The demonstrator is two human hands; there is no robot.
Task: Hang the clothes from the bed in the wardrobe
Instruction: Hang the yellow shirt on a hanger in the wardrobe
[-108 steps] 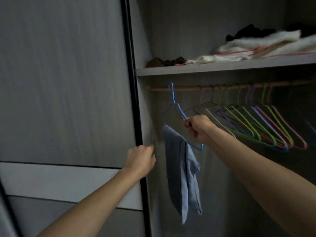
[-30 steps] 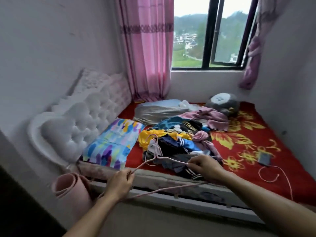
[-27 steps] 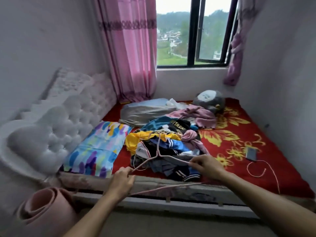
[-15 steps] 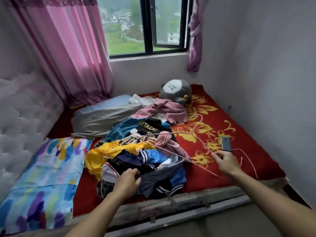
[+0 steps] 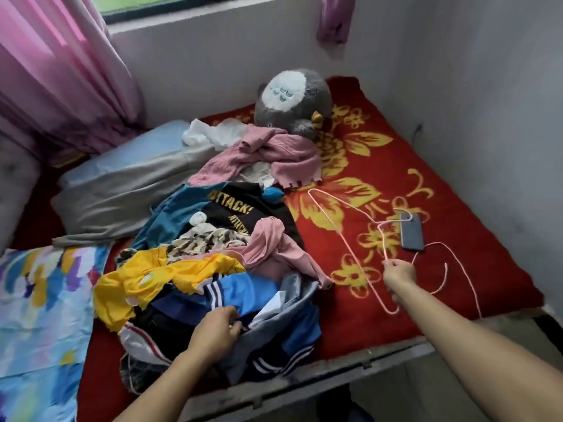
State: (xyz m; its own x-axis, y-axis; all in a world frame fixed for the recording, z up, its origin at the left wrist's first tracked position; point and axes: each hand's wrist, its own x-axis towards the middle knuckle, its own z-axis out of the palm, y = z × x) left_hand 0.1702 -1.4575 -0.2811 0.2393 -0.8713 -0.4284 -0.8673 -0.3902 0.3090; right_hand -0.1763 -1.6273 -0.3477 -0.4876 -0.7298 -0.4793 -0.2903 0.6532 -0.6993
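A heap of mixed clothes (image 5: pixel 219 263) lies on the red flowered bed cover (image 5: pixel 457 287): yellow, blue striped, black printed and pink pieces. My left hand (image 5: pixel 217 332) sits on the near side of the heap, its fingers curled into a grey and blue garment (image 5: pixel 280 330). My right hand (image 5: pixel 399 277) grips a pink wire hanger (image 5: pixel 344 233), which rests flat on the cover to the right of the heap. The wardrobe is out of view.
A grey phone (image 5: pixel 412 234) with a pink cable (image 5: pixel 457 269) lies just beyond my right hand. A grey plush toy (image 5: pixel 292 102) sits at the back by the wall. A folded grey blanket (image 5: pixel 128 190) and a colourful pillow (image 5: pixel 42 315) lie to the left.
I turned from the wardrobe to the bed. My left hand let go of the hanger and went to the clothes heap. My right hand moved the hanger right, down onto the cover.
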